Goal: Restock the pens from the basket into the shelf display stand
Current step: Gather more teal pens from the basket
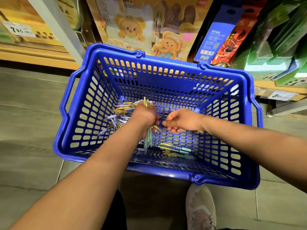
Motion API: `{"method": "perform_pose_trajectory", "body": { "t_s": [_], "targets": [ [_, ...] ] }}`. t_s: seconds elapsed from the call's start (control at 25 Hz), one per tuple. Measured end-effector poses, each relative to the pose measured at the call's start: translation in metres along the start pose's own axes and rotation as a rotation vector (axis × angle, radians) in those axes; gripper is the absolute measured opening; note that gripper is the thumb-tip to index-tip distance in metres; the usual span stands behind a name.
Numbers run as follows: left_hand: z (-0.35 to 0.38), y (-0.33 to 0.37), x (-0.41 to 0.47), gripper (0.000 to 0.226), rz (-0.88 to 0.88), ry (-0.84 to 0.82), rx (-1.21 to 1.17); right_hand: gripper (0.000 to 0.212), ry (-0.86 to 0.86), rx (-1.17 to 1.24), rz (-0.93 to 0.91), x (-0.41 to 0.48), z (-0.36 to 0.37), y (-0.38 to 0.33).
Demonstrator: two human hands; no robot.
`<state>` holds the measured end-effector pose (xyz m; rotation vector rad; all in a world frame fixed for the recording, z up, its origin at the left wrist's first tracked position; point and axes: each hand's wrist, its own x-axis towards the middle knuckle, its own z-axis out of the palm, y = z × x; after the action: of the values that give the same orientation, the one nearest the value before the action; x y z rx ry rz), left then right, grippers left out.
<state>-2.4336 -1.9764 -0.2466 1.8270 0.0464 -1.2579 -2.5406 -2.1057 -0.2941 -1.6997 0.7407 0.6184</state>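
My left grip (144,116) in blue basket (166,63), squeezing bunch of pens (148,138). My right grip (182,121) just beside, fingers loose, holding nothing. Loose pens (119,112) lie on basket bottom. Bear boxes (132,29) behind basket, my shoe (200,208) near it.
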Motion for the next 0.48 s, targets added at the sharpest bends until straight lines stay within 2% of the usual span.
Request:
{"method": "perform_pose_trajectory", "body": {
  "t_s": [0.12,0.2,0.36,0.48],
  "targets": [
    [-0.003,-0.001,0.004,0.029,-0.007,0.036,-0.021,0.020,-0.040,-0.720,0.153,0.019,0.021,0.032],
    [-0.003,-0.002,0.004,0.020,-0.020,0.017,-0.053,0.022,-0.102,-1.037,0.148,0.024,0.043,0.046],
    [-0.006,0.000,0.004,0.017,-0.055,0.001,-0.085,0.019,-0.108,-1.212,0.143,0.030,0.057,0.050],
    [-0.006,0.001,0.004,0.013,-0.086,-0.022,-0.115,0.019,-0.121,-1.210,0.179,0.029,0.049,0.041]
  ]
}}
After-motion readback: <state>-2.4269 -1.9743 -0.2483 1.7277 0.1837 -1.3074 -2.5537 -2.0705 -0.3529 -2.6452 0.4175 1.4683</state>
